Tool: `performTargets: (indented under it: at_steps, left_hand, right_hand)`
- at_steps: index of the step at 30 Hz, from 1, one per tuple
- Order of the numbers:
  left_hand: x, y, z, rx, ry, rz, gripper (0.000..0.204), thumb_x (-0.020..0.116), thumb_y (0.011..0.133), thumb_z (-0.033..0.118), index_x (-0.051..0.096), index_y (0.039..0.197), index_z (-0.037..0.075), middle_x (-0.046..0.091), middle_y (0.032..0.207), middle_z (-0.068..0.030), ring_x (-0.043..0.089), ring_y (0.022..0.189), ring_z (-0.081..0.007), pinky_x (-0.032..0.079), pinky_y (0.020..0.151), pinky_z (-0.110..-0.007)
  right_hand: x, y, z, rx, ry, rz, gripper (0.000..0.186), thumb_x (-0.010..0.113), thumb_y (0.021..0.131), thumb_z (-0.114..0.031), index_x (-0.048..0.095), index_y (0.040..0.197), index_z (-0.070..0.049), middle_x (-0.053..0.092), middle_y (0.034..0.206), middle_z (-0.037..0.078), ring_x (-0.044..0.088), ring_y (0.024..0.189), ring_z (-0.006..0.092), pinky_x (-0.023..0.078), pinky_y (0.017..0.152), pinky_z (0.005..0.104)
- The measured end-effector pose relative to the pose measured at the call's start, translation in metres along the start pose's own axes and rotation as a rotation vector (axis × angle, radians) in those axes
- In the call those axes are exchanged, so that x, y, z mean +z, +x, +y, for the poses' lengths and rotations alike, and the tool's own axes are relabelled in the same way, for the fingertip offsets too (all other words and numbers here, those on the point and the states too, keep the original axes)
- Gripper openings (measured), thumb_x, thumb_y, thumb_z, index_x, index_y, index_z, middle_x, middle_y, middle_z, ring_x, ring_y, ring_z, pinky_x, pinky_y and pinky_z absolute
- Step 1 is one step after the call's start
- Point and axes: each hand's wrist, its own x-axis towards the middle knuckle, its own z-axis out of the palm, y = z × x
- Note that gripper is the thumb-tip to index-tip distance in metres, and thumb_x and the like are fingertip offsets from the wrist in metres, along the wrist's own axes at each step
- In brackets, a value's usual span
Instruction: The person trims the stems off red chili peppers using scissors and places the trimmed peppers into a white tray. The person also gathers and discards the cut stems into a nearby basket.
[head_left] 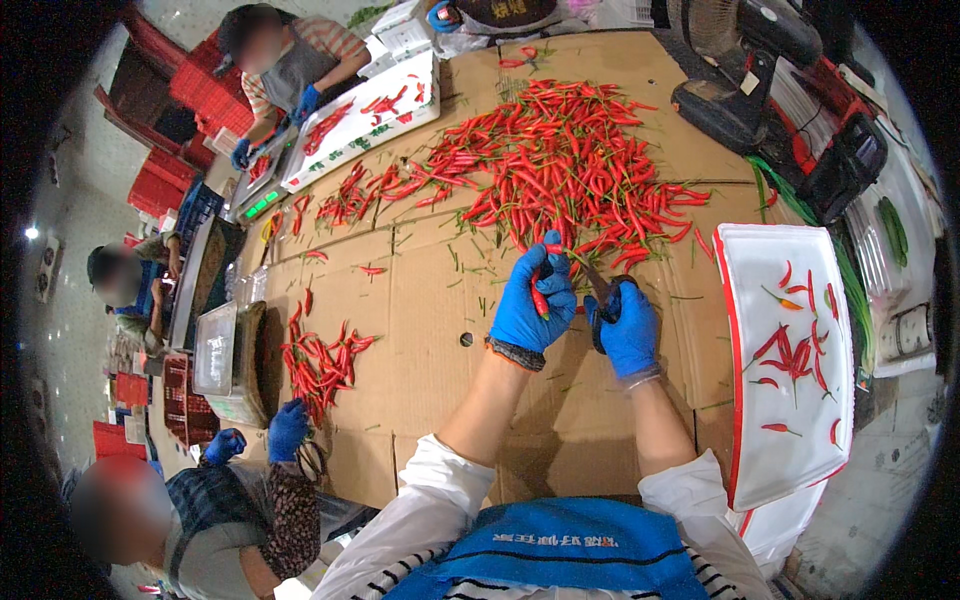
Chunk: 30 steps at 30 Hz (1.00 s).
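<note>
My left hand (535, 300), in a blue glove, is closed round red chili peppers (541, 301), one sticking out below the fingers. Beside it, my right hand (628, 328), also blue-gloved, grips a pair of dark-handled scissors (598, 284). Their blades point up and left, close to the stem end of a chili at my left fingertips. Just beyond both hands spreads a big heap of red chilies with green stems (560, 160). Cut stem bits lie scattered over the cardboard-covered table (420, 300).
A white foam tray with a red edge (745, 400) holds several chilies at right. A smaller chili pile (325, 365) lies left, near a co-worker's gloved hand (288, 430). Far left, another person works at a scale (262, 195) and white box (365, 125). A black fan (735, 95) stands far right.
</note>
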Motion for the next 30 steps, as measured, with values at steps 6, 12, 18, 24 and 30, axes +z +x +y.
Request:
performTargets:
  at_steps: [6,12,18,24,30]
  left_hand:
    - [-0.006,0.003,-0.003,0.007,0.011,-0.023,0.025,0.053,0.089,0.022,0.056,0.113,0.016,0.057,0.082,0.0018,0.040,0.052,-0.0036,0.028,0.044,-0.019]
    - [-0.004,0.001,-0.020,-0.021,-0.010,0.095,0.026,0.053,0.089,0.022,0.053,0.115,0.016,0.052,0.074,0.0035,0.040,0.052,-0.0038,0.029,0.044,-0.019]
    - [-0.021,0.001,0.008,0.121,0.187,0.035,0.025,0.054,0.089,0.022,0.052,0.113,0.016,0.053,0.076,0.0052,0.041,0.052,-0.0038,0.031,0.045,-0.019]
    - [-0.091,-0.067,0.168,0.550,0.194,-0.110,0.019,0.046,0.090,0.026,0.056,0.084,0.011,0.053,0.062,0.0062,0.048,0.050,-0.0061,0.042,0.048,-0.018]
    - [-0.082,-0.094,0.166,0.763,-0.035,0.545,0.081,0.058,0.082,0.041,0.016,0.140,0.004,0.029,0.141,-0.0164,0.037,0.125,-0.0301,0.036,0.099,-0.044]
  right_hand:
    - [-0.002,0.000,-0.002,0.034,0.017,-0.041,0.033,0.075,0.070,-0.024,0.053,0.085,-0.004,0.055,0.068,0.010,0.055,0.061,0.0253,0.044,0.056,0.0351]
    - [0.009,-0.006,0.020,-0.047,0.006,0.056,0.027,0.072,0.073,-0.015,0.050,0.084,-0.003,0.058,0.072,0.012,0.055,0.064,0.0226,0.043,0.059,0.0334]
    - [0.004,-0.006,0.011,0.105,0.130,-0.001,0.027,0.068,0.079,-0.027,0.055,0.086,-0.004,0.059,0.064,0.009,0.057,0.057,0.0230,0.043,0.053,0.0343]
    - [0.005,-0.005,0.012,0.187,0.236,0.000,0.020,0.067,0.081,-0.017,0.052,0.081,-0.004,0.052,0.065,-0.001,0.046,0.060,0.0062,0.040,0.056,0.0247]
    - [0.001,-0.004,0.007,0.192,0.311,0.017,0.024,0.067,0.080,-0.023,0.053,0.085,-0.004,0.055,0.062,0.006,0.050,0.055,0.0130,0.042,0.054,0.0308]
